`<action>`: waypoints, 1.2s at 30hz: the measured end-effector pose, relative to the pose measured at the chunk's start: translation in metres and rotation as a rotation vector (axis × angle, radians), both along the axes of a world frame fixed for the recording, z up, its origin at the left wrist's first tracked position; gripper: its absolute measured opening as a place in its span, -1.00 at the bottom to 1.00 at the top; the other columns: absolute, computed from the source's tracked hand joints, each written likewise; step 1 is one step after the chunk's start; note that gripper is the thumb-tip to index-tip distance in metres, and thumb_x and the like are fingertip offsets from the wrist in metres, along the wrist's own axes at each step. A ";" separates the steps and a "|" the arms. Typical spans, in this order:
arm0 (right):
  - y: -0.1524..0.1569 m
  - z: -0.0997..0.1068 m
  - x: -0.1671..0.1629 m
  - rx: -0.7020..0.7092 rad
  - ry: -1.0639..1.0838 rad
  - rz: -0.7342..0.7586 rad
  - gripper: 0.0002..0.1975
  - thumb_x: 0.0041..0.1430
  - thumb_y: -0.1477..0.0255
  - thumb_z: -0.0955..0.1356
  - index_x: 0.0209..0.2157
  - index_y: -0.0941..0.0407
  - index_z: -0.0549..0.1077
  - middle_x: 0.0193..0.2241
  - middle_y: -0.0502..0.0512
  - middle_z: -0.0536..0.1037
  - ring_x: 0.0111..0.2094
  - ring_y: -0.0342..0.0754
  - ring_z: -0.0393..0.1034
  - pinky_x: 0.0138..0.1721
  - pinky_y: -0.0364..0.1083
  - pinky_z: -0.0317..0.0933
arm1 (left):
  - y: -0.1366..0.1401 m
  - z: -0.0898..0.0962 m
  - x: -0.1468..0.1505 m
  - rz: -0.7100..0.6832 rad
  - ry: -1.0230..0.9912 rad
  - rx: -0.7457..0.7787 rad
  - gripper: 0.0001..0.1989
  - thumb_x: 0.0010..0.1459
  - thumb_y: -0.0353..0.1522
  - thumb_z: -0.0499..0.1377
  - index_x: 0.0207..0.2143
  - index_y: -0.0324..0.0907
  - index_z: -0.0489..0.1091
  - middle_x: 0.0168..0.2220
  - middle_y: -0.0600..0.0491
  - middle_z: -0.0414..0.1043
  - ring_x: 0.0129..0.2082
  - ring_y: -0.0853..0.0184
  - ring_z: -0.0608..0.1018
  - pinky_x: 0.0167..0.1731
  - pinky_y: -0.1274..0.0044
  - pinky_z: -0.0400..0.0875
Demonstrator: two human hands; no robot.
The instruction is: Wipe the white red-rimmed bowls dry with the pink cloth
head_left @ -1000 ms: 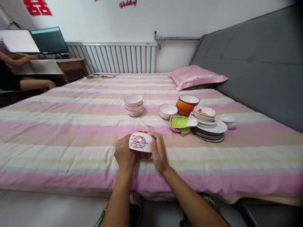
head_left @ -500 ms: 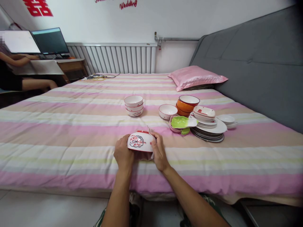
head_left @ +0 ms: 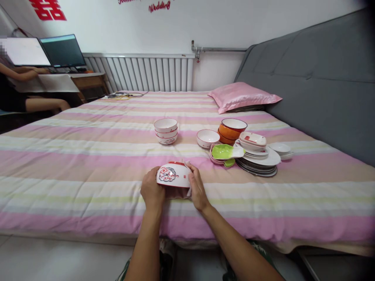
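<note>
Between my hands, above the front of the bed, a white bowl (head_left: 174, 175) with a red rim and a red-and-black flower print is held upside down and tilted. My left hand (head_left: 152, 187) grips its left side, fingers closed round the edge. My right hand (head_left: 198, 188) is closed on a pale pinkish cloth (head_left: 189, 187), pressed to the bowl's right side. Part of the cloth hangs under the bowl; the rest is hidden. Beyond stand a stack of similar bowls (head_left: 166, 131) and a single white bowl (head_left: 208, 138).
Orange bowls (head_left: 227, 132) stand right of centre, beside a green leaf-shaped dish (head_left: 224, 151), stacked plates (head_left: 263, 158) and small white dishes (head_left: 280, 148). A pink pillow (head_left: 244, 95) lies near the grey headboard (head_left: 307, 78). At far left a person (head_left: 20, 84) sits at a desk.
The bowl has turned slightly in my hands, its print shifting a little to the left. My right hand and the cloth have barely moved; the other dishes stay in place.
</note>
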State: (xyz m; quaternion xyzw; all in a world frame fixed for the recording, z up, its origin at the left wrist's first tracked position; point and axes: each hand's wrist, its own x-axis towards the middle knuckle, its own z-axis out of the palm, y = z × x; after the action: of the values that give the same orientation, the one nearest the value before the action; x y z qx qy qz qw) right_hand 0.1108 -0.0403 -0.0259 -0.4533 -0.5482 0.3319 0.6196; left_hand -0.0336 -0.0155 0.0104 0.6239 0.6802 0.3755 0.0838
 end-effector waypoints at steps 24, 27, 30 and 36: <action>0.001 -0.002 0.002 0.066 -0.166 0.114 -0.10 -0.11 0.33 0.51 0.21 0.07 0.03 0.18 0.26 0.24 0.19 0.15 0.17 0.19 0.18 0.07 | -0.002 0.006 -0.002 0.007 -0.054 -0.049 -0.73 0.06 -0.41 0.07 -0.18 -0.10 0.43 -0.19 0.02 0.54 -0.21 0.22 0.52 -0.32 0.51 0.26; 0.001 -0.003 0.002 0.079 -0.153 0.089 -0.23 0.00 0.36 0.45 0.19 0.07 0.06 0.16 0.24 0.28 0.17 0.11 0.20 0.18 0.13 0.10 | -0.003 0.006 -0.002 0.003 -0.063 -0.050 -0.73 0.07 -0.41 0.06 -0.17 -0.11 0.43 -0.19 0.02 0.53 -0.21 0.22 0.52 -0.32 0.51 0.26; 0.001 -0.002 0.001 0.106 -0.133 0.074 -0.38 0.10 0.39 0.36 0.18 0.07 0.10 0.14 0.22 0.30 0.15 0.08 0.23 0.17 0.09 0.12 | -0.003 0.007 -0.001 0.011 -0.063 -0.053 -0.72 0.07 -0.42 0.06 -0.16 -0.11 0.43 -0.18 0.02 0.53 -0.21 0.22 0.51 -0.33 0.51 0.25; 0.001 -0.004 0.001 0.101 -0.139 0.055 -0.38 0.08 0.51 0.31 0.18 0.06 0.11 0.15 0.17 0.30 0.18 0.07 0.19 0.20 0.09 0.08 | -0.003 0.006 0.000 0.000 -0.067 -0.050 -0.71 0.06 -0.43 0.05 -0.15 -0.12 0.42 -0.17 0.02 0.53 -0.21 0.23 0.52 -0.33 0.51 0.25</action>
State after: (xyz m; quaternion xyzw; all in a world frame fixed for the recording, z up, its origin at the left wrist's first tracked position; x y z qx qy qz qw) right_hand 0.1121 -0.0391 -0.0297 -0.4280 -0.6182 0.2886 0.5928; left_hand -0.0341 -0.0184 0.0162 0.6088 0.6861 0.3792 0.1222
